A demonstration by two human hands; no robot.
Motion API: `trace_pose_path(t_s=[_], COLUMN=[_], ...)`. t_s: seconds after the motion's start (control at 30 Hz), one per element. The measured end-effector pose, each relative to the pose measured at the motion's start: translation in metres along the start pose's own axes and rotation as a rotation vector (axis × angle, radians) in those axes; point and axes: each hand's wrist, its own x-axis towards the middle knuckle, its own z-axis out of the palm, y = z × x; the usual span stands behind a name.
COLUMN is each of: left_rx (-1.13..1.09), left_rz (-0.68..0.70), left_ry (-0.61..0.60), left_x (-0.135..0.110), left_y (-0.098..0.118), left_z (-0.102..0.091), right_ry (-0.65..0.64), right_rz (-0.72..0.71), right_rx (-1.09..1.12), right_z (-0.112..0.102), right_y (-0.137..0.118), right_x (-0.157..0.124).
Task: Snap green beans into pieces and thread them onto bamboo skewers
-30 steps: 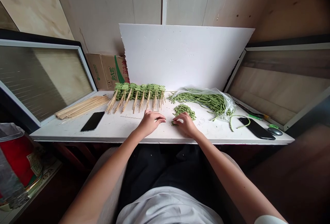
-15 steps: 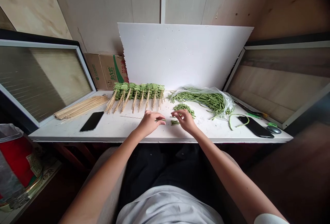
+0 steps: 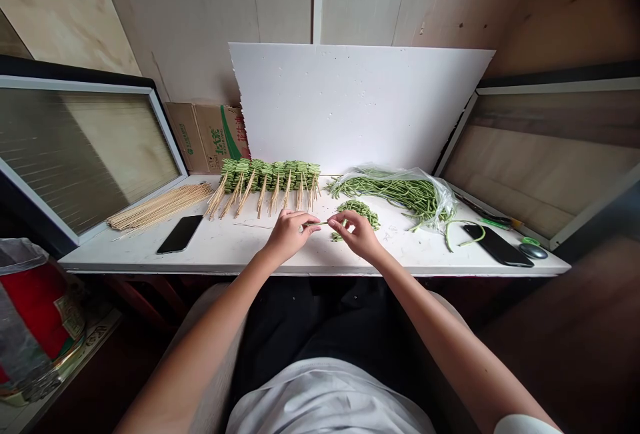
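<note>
The left forearm and right forearm reach forward, converging. The left hand and right hand face each other, fingertips near but apart, fingers curved, each thumb pinched toward the index finger.

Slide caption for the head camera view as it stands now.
Left hand and right hand hold a green bean piece between them above the white table, skewered beans beyond.
</note>
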Motion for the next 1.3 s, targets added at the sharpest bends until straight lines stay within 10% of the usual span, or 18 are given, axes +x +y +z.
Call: trace_pose_path(t_s=[0.5,0.93,1.1,1.3], left_rx=[0.041,-0.175,-0.236,-0.225], left_rz=[0.049,-0.062,-0.144,-0.192], left_ry=[-0.012,-0.138,-0.055,-0.060], left_x=[0.000,0.000,0.003,0.001], left_y=[0.015,0.002,-0.010,-0.020], left_z=[0.002,0.000,-0.007,-0.006], right_ry=[0.014,-0.167,0.107,-0.041], right_rz=[-0.249,-0.115,-0.084,0.008], right_rx=[-0.093,0.151,-0.244,-0.504], right_z=[0.007,-0.003,-0.015,-0.006], right_y=[-0.017,-0.009,0.026,0.073], right_x=[-0.003,0.002,0.008,0.024])
